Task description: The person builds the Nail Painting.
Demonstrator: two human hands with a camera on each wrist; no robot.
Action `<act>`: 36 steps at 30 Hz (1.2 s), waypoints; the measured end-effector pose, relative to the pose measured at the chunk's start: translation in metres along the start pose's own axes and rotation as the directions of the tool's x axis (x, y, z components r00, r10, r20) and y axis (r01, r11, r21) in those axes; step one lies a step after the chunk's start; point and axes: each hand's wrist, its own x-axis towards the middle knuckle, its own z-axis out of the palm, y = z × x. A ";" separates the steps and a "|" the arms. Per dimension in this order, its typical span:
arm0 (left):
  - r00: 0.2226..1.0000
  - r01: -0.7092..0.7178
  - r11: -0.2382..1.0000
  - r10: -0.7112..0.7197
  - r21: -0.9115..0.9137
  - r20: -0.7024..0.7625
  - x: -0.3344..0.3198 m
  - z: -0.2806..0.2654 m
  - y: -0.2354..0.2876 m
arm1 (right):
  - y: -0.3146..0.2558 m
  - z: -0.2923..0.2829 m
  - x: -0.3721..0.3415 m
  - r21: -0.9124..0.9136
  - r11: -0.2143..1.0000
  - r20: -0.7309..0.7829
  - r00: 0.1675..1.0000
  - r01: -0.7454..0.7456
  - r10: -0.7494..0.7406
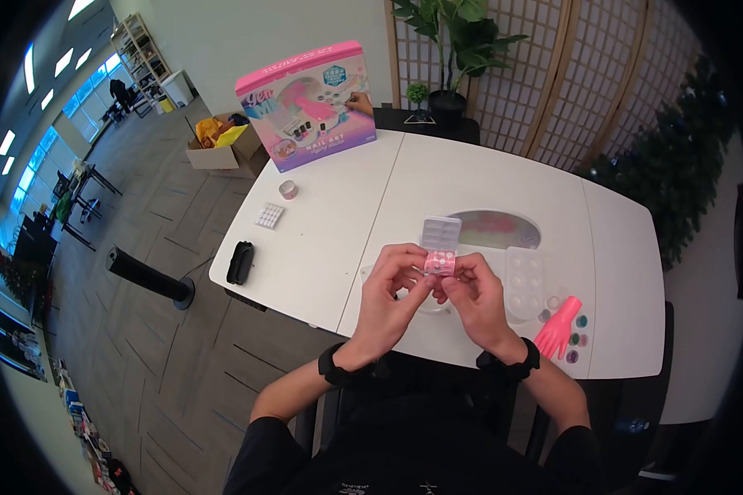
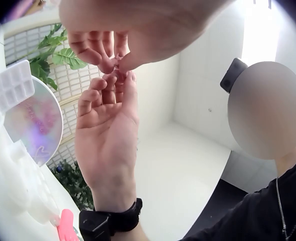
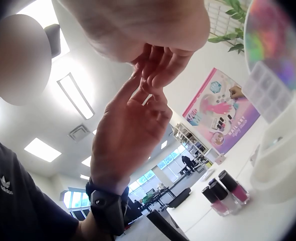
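A small pink strip [image 1: 440,263] with pale, shiny dots is stretched between both hands, above the near side of the white table. My left hand [image 1: 395,299] pinches its left end with thumb and fingers. At the other end, my right hand [image 1: 479,301] pinches it the same way, thumbs close together in the middle. Both wrist views show the fingertips meeting, with the strip mostly hidden behind them. Just beyond the hands stands a clear compartment tray [image 1: 442,233], before a half-round iridescent mirror [image 1: 497,229].
Right of the hands lie a white palette with round wells [image 1: 524,285], a pink model hand [image 1: 560,328] and several glitter pots [image 1: 582,321]. A nail art box [image 1: 314,107] stands at the back left, near a black case [image 1: 240,262]. Nail polish bottles [image 3: 219,196] stand near the left.
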 end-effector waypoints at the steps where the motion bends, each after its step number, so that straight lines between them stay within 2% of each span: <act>1: 1.000 -0.020 1.000 0.020 0.006 -0.010 0.001 0.000 -0.001 | 0.000 0.001 -0.001 -0.004 1.000 -0.005 1.000 0.003 -0.003; 7: 0.998 0.055 0.998 -0.055 0.001 -0.022 -0.001 -0.001 0.002 | -0.002 0.000 0.000 -0.061 0.998 -0.036 0.999 -0.024 0.022; 10: 1.000 0.027 1.000 -0.027 -0.008 -0.007 -0.001 -0.002 0.000 | -0.003 -0.001 0.000 -0.085 0.996 -0.052 0.998 -0.037 0.033; 13: 0.999 -0.045 0.996 0.045 0.079 0.005 0.000 -0.001 -0.002 | -0.003 -0.001 0.000 -0.086 0.996 -0.062 0.998 -0.031 0.025; 16: 0.999 -0.023 0.993 0.025 0.118 -0.023 0.000 0.000 -0.002 | -0.002 -0.001 0.000 -0.074 0.997 -0.065 0.998 -0.025 0.021; 18: 0.996 -0.075 0.981 0.081 0.177 -0.023 0.001 -0.002 -0.006 | -0.003 -0.003 0.000 -0.071 0.996 -0.068 0.997 -0.048 0.043; 21: 0.996 -0.083 0.979 0.089 0.187 -0.024 0.001 -0.003 -0.006 | -0.002 -0.009 0.001 -0.223 0.974 -0.037 0.998 0.048 -0.058; 24: 0.996 -0.071 0.983 0.078 0.167 -0.033 0.002 -0.004 -0.001 | -0.018 -0.008 -0.001 -0.497 0.840 -0.006 0.967 0.219 -0.256; 27: 0.996 -0.076 0.983 0.084 0.167 -0.040 0.003 -0.005 0.002 | -0.025 -0.008 0.004 -0.539 0.777 0.065 0.936 0.325 -0.346; 30: 0.990 -0.118 0.976 0.129 0.184 -0.053 0.006 -0.008 0.000 | -0.024 -0.014 0.009 -0.495 0.784 0.170 0.927 0.375 -0.336; 33: 0.988 -0.129 0.976 0.142 0.177 -0.062 0.006 -0.009 0.001 | -0.025 -0.017 0.009 -0.368 0.892 0.211 0.958 0.262 -0.195; 36: 0.990 -0.117 0.983 0.126 0.144 -0.056 0.006 -0.010 0.002 | -0.015 -0.017 0.007 -0.238 0.952 0.180 0.972 0.192 -0.150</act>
